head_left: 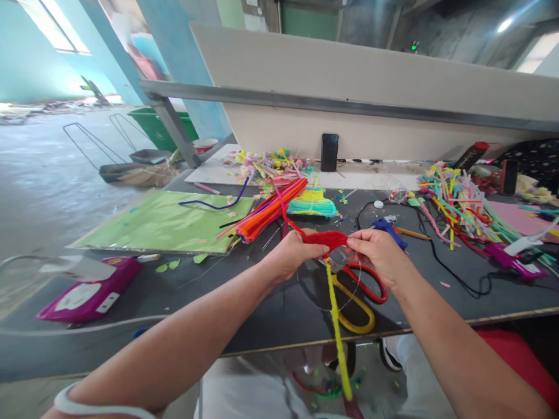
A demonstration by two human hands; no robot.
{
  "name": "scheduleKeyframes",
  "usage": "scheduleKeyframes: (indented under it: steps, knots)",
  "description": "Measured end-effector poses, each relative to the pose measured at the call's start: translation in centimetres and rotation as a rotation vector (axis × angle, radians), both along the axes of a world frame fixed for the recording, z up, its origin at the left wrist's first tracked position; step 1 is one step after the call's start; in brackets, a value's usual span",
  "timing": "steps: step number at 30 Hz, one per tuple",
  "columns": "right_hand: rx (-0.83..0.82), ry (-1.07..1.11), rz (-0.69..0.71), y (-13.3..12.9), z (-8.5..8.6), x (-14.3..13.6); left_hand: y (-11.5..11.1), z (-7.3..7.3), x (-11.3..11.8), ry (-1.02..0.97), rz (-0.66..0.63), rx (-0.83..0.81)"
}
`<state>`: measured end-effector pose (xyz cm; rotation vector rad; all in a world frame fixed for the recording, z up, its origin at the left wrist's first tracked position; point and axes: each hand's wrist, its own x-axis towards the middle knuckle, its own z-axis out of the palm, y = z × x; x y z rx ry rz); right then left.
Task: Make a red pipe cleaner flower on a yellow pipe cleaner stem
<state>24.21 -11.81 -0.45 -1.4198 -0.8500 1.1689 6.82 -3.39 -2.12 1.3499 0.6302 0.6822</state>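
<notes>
Dark surface (266, 323) strewn with fuzzy stems (271, 214); scissors (379, 299) lie at five o'clock from the red piece (326, 238), which the left hand (299, 254) and right hand (373, 250) both pinch. Its body looks formed; the yellow strand (335, 317) toward six o'clock and red tail (285, 214) toward eleven seem unfinished.

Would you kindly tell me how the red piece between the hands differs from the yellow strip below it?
The red piece is broad in the middle, while the yellow strip is narrow throughout. The red piece spans sideways from the left hand to the right hand, whereas the yellow strip reaches down past the table's edge. Both look fuzzy.
</notes>
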Motion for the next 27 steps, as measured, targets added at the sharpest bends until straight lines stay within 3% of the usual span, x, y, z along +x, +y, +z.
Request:
scheduleKeyframes:
  steps: [9,15,23,27]
  knots:
    - [-0.063,-0.036,0.010,-0.11,0.15,0.46,0.46,-0.49,0.04,-0.027,-0.049,-0.025]
    - [0.067,0.141,0.035,0.10,-0.60,0.20,0.31,-0.34,0.00,-0.035,-0.045,-0.046]
    - [-0.040,0.291,0.113,0.08,-0.57,0.96,0.73,-0.48,-0.19,0.023,-0.047,-0.002]
    - [-0.073,0.196,0.089,-0.07,-0.27,1.02,0.74,-0.56,-0.13,0.012,-0.059,-0.015]
